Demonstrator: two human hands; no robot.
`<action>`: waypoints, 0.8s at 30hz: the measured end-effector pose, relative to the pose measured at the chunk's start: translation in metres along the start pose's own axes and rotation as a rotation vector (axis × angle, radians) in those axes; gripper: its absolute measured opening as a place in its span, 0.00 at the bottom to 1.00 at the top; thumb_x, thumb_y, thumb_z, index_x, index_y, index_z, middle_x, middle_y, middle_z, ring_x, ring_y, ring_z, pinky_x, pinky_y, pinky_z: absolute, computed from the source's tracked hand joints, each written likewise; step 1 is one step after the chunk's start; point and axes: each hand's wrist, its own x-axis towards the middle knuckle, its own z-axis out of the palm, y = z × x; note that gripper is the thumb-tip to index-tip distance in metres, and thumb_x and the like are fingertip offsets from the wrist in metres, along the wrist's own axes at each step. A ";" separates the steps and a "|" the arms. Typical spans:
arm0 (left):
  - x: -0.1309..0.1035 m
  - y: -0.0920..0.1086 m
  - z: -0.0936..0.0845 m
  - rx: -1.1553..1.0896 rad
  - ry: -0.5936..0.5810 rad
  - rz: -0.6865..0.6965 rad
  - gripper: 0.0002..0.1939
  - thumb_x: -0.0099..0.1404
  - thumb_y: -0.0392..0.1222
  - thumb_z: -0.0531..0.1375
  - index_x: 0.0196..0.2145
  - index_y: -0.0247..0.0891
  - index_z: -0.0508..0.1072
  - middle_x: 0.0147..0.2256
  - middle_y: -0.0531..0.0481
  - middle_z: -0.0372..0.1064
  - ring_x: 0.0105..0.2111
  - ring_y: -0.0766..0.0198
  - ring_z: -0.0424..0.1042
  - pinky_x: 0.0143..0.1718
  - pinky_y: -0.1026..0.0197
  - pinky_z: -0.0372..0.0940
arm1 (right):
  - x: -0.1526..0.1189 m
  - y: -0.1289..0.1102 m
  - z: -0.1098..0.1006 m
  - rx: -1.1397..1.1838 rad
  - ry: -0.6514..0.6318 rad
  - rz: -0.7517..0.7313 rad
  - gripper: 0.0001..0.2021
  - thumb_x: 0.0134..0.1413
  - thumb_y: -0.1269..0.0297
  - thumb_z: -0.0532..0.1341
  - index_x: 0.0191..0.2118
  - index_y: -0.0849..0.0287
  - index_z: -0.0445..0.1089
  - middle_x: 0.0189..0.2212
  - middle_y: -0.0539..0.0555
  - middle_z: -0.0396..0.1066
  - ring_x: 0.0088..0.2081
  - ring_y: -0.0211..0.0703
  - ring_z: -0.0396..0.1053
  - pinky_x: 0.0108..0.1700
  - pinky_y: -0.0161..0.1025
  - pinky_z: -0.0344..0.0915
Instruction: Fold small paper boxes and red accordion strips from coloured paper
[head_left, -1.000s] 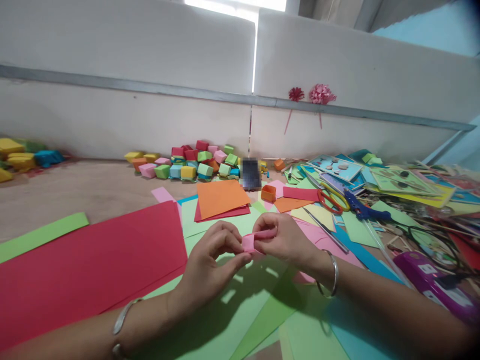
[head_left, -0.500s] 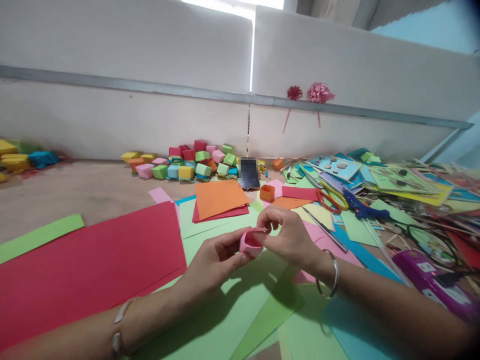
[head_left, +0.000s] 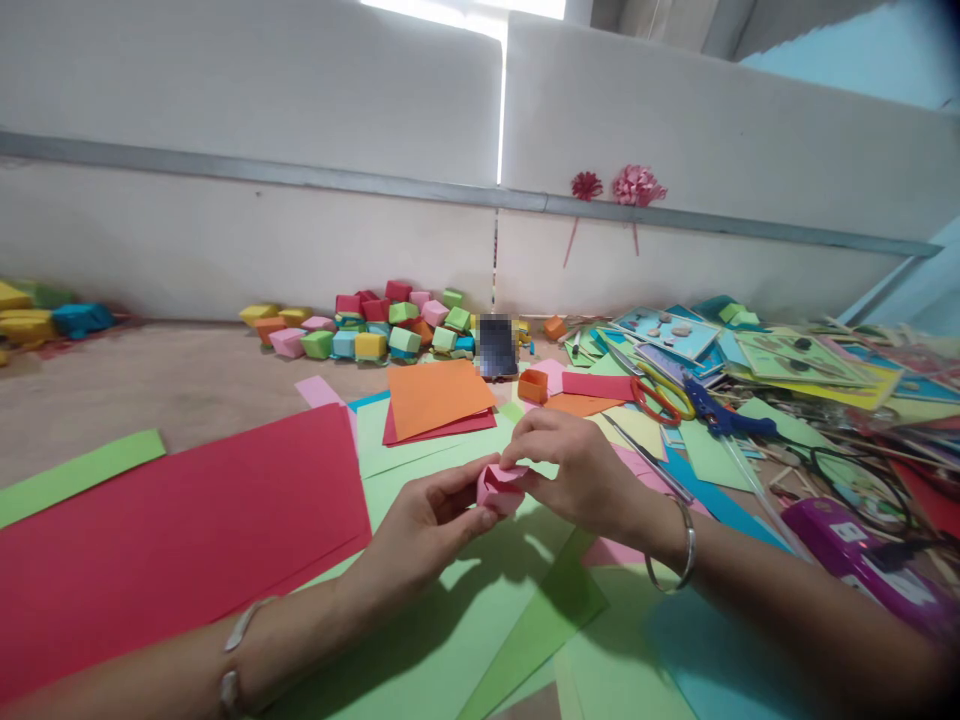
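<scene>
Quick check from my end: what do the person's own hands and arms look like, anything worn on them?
The left hand and right hand are ungloved, and no sleeves show on the forearms. The left wrist wears a silver-coloured cuff, seemingly open-ended; the right, a slim, rounded silver-coloured bangle.

"where's room around the pink box [head_left: 498, 494]?"

"left and away from it, over the flat red sheet [head_left: 187, 550] and then bare tabletop [head_left: 176, 375]."

"straight beyond it?"

"low papers [head_left: 439, 400] first, then a small orange box [head_left: 533, 388], and farther out the heaped paper blocks [head_left: 403, 313]."

"to its right?"

"the right hand [head_left: 581, 470] sits close, and farther right scissors [head_left: 642, 374], a blue glue gun [head_left: 720, 412] and a purple device [head_left: 851, 558] crowd the way."
</scene>
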 end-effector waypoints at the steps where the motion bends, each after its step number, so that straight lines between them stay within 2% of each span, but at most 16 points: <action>1: 0.000 0.000 -0.001 -0.002 0.003 -0.003 0.25 0.54 0.51 0.69 0.49 0.41 0.78 0.39 0.44 0.80 0.37 0.56 0.77 0.38 0.56 0.73 | 0.000 0.000 -0.001 -0.024 -0.006 -0.022 0.05 0.54 0.75 0.64 0.32 0.61 0.76 0.30 0.53 0.71 0.32 0.38 0.66 0.33 0.34 0.61; 7: 0.002 -0.001 -0.002 -0.039 0.033 -0.035 0.24 0.54 0.50 0.70 0.48 0.40 0.78 0.44 0.44 0.80 0.42 0.55 0.77 0.44 0.56 0.72 | -0.001 -0.004 -0.004 -0.205 -0.116 -0.103 0.13 0.55 0.80 0.55 0.33 0.60 0.76 0.33 0.55 0.72 0.32 0.39 0.65 0.32 0.35 0.58; 12: 0.002 -0.003 -0.001 0.073 0.018 0.047 0.24 0.55 0.47 0.69 0.50 0.39 0.77 0.43 0.44 0.80 0.43 0.53 0.77 0.45 0.53 0.73 | 0.000 -0.004 -0.007 -0.192 -0.148 -0.074 0.14 0.54 0.81 0.55 0.31 0.60 0.76 0.33 0.55 0.74 0.32 0.37 0.66 0.32 0.34 0.57; 17: -0.002 -0.001 0.002 0.173 0.020 0.144 0.22 0.57 0.41 0.66 0.50 0.39 0.77 0.43 0.44 0.80 0.42 0.52 0.78 0.43 0.52 0.74 | 0.000 -0.002 -0.003 -0.189 -0.173 -0.067 0.08 0.55 0.74 0.60 0.34 0.58 0.76 0.29 0.52 0.73 0.31 0.38 0.65 0.32 0.35 0.56; 21: -0.002 -0.005 0.002 0.142 0.004 0.130 0.26 0.56 0.41 0.66 0.53 0.37 0.75 0.45 0.43 0.79 0.45 0.51 0.77 0.45 0.52 0.73 | -0.001 -0.001 0.004 -0.264 -0.170 -0.072 0.09 0.56 0.73 0.59 0.27 0.60 0.72 0.23 0.51 0.68 0.26 0.36 0.59 0.29 0.36 0.50; 24: -0.002 -0.008 0.002 0.083 0.015 0.087 0.32 0.55 0.42 0.68 0.57 0.37 0.71 0.46 0.43 0.78 0.45 0.51 0.77 0.45 0.51 0.73 | -0.001 -0.003 0.007 -0.311 -0.177 -0.043 0.11 0.58 0.67 0.60 0.24 0.60 0.68 0.20 0.50 0.65 0.23 0.36 0.54 0.27 0.37 0.46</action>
